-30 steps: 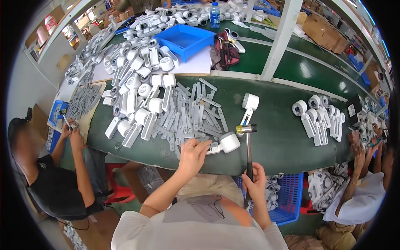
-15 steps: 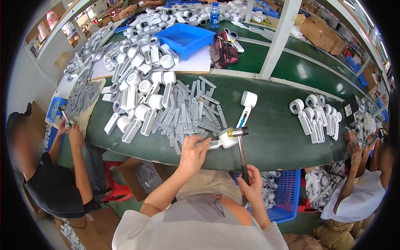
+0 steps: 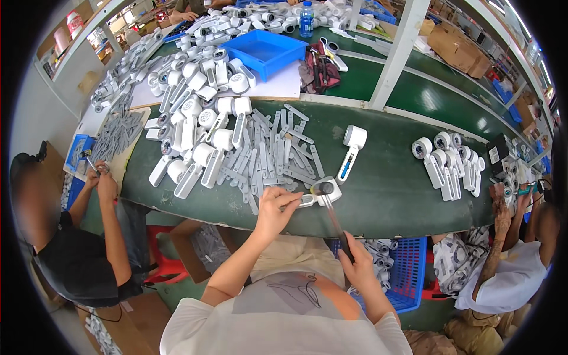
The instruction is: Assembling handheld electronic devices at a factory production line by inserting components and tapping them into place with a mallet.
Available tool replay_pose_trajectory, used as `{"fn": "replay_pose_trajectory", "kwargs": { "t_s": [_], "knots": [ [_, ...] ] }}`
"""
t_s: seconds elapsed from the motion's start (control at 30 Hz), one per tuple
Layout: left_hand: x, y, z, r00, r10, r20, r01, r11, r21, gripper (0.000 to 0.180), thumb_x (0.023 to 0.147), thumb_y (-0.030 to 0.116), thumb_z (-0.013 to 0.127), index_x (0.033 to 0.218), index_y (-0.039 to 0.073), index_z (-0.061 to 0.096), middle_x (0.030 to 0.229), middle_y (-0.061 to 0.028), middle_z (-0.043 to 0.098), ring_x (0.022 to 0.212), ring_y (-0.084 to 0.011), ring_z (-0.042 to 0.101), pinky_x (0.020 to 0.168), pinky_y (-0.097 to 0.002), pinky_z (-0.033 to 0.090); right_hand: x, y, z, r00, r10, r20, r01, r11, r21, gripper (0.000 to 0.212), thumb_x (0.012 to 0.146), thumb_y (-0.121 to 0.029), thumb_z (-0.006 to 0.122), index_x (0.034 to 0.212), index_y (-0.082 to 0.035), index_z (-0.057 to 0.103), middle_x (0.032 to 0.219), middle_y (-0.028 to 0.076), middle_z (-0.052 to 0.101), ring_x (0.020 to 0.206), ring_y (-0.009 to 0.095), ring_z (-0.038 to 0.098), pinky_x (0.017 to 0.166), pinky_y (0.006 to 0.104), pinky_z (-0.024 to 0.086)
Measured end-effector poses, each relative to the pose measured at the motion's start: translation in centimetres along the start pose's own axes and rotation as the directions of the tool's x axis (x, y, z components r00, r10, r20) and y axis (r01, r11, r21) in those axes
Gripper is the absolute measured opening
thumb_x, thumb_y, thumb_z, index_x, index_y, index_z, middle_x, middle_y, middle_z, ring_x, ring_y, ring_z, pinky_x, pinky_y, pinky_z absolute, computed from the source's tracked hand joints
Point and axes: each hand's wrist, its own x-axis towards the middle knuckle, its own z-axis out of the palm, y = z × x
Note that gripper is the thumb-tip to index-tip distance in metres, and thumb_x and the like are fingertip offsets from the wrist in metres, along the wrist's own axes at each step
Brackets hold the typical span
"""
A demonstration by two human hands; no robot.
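My left hand point(image 3: 275, 210) is closed at the grey handle end of a white round-headed handheld device point(image 3: 335, 191), which lies on the green tabletop close to me. My right hand point(image 3: 356, 259) is wrapped round the dark grip of a hammer point(image 3: 336, 222). The hammer's head, smeared by motion, is over the device's round head; whether they touch I cannot tell. Just beyond lies another white device point(image 3: 355, 137), its handle showing a blue strip inside. To the left of it spreads a heap of grey handle strips point(image 3: 266, 151).
Many white devices point(image 3: 204, 118) are piled left of the strips. A smaller group point(image 3: 448, 163) lies at the right. Farther back are a blue tray point(image 3: 264, 50) and a bottle point(image 3: 306, 21). Co-workers sit on both sides. A blue basket point(image 3: 408, 272) stands below the table edge.
The hammer's head has swung left and now appears over the device's round head. My right hand has shifted slightly. My left hand stays at the device's handle.
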Motion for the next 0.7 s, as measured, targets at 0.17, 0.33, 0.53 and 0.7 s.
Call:
{"fn": "replay_pose_trajectory", "kwargs": {
  "t_s": [0.17, 0.33, 0.53, 0.7],
  "knots": [
    [0.4, 0.2, -0.1, 0.984, -0.166, 0.062, 0.173, 0.973, -0.154, 0.034, 0.070, 0.006, 0.073, 0.103, 0.011, 0.070, 0.078, -0.0079, 0.061, 0.081, -0.0255, 0.055, 0.073, -0.0359, 0.044, 0.0, 0.5, -0.1, 0.999, -0.021, 0.048, 0.028, 0.989, -0.142, 0.047, 0.085, 0.000, 0.058, 0.130, -0.001, 0.045, 0.094, 0.021, 0.058, 0.082, 0.037, 0.059, 0.071, 0.0383, 0.048],
    [0.4, 0.2, 0.0, 0.979, -0.195, 0.057, 0.202, 0.964, -0.173, 0.039, 0.068, 0.003, 0.073, 0.106, 0.011, 0.067, 0.080, -0.0081, 0.063, 0.082, -0.0256, 0.057, 0.075, -0.0362, 0.045, 0.5, -0.9, -1.0, 1.000, -0.012, -0.021, 0.010, 0.993, -0.114, 0.045, 0.085, -0.001, 0.058, 0.129, -0.001, 0.046, 0.095, 0.020, 0.058, 0.082, 0.036, 0.059, 0.072, 0.0367, 0.048],
    [0.5, 0.5, 0.3, 0.984, -0.176, 0.014, 0.176, 0.965, -0.194, 0.043, 0.067, 0.001, 0.072, 0.108, 0.011, 0.066, 0.083, -0.0075, 0.064, 0.082, -0.0253, 0.058, 0.076, -0.0363, 0.045, 0.8, -1.2, -1.4, 0.986, 0.093, 0.140, -0.060, 0.973, -0.223, 0.046, 0.084, 0.001, 0.058, 0.129, -0.001, 0.046, 0.092, 0.019, 0.057, 0.078, 0.035, 0.057, 0.070, 0.0354, 0.047],
    [0.3, 0.7, 0.7, 0.970, -0.241, 0.026, 0.240, 0.933, -0.267, 0.042, 0.069, 0.002, 0.072, 0.110, 0.011, 0.065, 0.087, -0.0090, 0.063, 0.085, -0.0258, 0.058, 0.079, -0.0365, 0.045, 0.5, -0.7, -0.8, 0.996, 0.032, 0.082, -0.018, 0.986, -0.167, 0.047, 0.084, 0.001, 0.058, 0.130, -0.002, 0.046, 0.091, 0.020, 0.057, 0.077, 0.037, 0.057, 0.068, 0.0381, 0.047]
  ]
}}
